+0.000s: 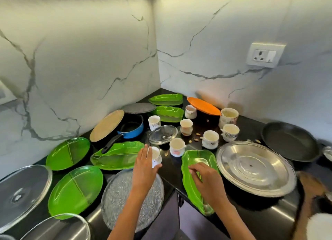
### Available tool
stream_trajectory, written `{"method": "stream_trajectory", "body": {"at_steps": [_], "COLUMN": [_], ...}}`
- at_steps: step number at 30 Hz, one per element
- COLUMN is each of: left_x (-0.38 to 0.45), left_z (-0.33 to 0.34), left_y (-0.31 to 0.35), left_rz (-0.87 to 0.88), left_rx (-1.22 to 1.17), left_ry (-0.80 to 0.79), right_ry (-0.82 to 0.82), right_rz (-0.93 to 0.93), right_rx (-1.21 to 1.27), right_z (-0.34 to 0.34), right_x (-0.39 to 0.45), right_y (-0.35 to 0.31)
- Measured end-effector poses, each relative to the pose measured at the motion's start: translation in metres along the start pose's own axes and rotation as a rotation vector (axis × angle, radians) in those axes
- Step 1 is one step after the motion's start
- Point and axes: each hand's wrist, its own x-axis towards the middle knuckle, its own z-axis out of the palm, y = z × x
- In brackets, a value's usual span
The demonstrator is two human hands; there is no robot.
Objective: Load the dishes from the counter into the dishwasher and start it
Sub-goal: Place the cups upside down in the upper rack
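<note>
From the head camera, looking down on a dark corner table (172, 169) crowded with dishes, both hands are reaching forward. The left hand (145, 168) is wrapping its fingers and thumb around a white cup (156, 156) standing near the middle of the table, just right of a long green leaf-shaped tray (116, 155). The right hand (206, 178) is lying over a second green leaf tray (188, 169) at the near edge, its fingers curling down onto the tray's surface; whether they are actually pinching it I cannot tell.

Beyond the held cup, more white cups are standing apart from one another: one (177, 147) just right of it, others (210, 139) (230, 132) (186, 126) (154, 122) farther back, and a taller mug (229, 116) near the far wall. A glass lid (162, 134) is lying tilted between them. A blue saucepan (132, 125) with a black handle is sitting to the far left, a round tan board (106, 125) leaning on it. Two round green plates (68, 153) (75, 191) are resting on the left, a speckled grey plate (116, 194) under the left forearm. A large steel plate (255, 168) is sitting on the right, touching the near tray, with a black frying pan (291, 143) beyond it. An orange plate (203, 106) and two more green trays (166, 99) (168, 114) are occupying the far corner.
</note>
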Motion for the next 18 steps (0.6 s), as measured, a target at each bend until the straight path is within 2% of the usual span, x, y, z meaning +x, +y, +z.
{"method": "stream_trajectory", "body": {"at_steps": [4,8,14,18], "left_x": [0.027,0.035,0.038,0.02], "left_z": [0.018,0.028,0.02,-0.011], "left_y": [-0.015,-0.022,-0.028,0.003], "left_rz": [-0.065,-0.09,0.02,0.144], "left_rx": [0.033,-0.036,-0.108,-0.197], "left_ry": [-0.117,-0.158,-0.128,0.027], "right_ry": [-0.037,-0.08,-0.058,-0.014], "right_rz": [-0.042,-0.041,-0.052,0.01], "right_rx": [0.015,0.047,0.027,0.022], "right_z": [0.008,0.017,0.015,0.002], "right_x": [0.025,0.028,0.014,-0.01], "right_y": [0.009,0.017,0.016,0.013]}}
